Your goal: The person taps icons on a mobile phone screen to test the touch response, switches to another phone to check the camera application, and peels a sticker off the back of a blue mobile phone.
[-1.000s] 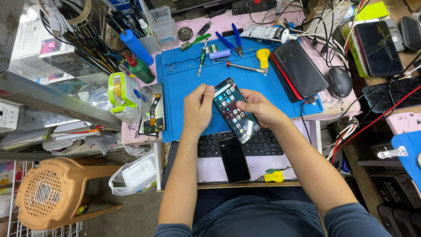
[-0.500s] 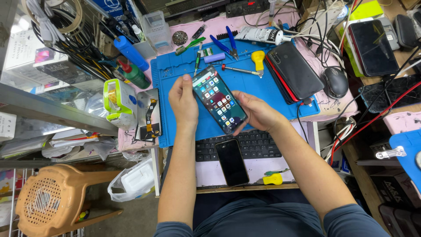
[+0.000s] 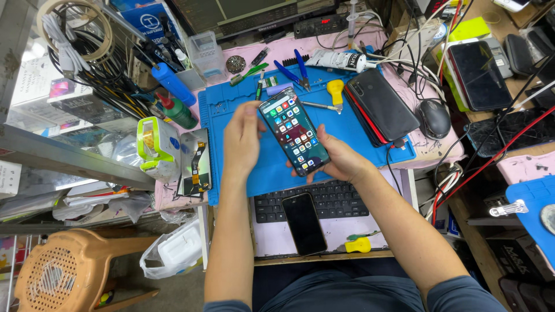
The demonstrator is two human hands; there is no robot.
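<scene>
a lit smartphone (image 3: 293, 133), its screen full of coloured icons, was held tilted above the blue work mat (image 3: 231, 110), near the mat's middle and a little nearer than the tools at the far edge. the right hand (image 3: 338, 162) cradled the phone from below, fingers curled around its near right edge and holding it. the left hand (image 3: 243, 138) sat at the phone's left side, fingers loosely bent with the thumb and fingertips touching the upper left edge.

nearer than the mat lay a black keyboard (image 3: 329, 199), and on it, just left of centre, a second, dark phone (image 3: 303, 222) lay flat with its screen off. a small yellow tool (image 3: 357, 245) rested at the near right of the keyboard tray. on the far part of the mat lay blue-handled pliers (image 3: 296, 68), a yellow-handled screwdriver (image 3: 332, 95) and a green toothbrush (image 3: 247, 74). right of the held phone, a stack of dark phones (image 3: 384, 104) lay on the mat's right edge, with a black mouse (image 3: 433, 118) just beside it. to the left of the mat stood a lime-green and white device (image 3: 156, 147), a green bottle (image 3: 178, 111) and a blue cylinder (image 3: 172, 84). far down on the near left stood a tan plastic stool (image 3: 63, 271).
</scene>
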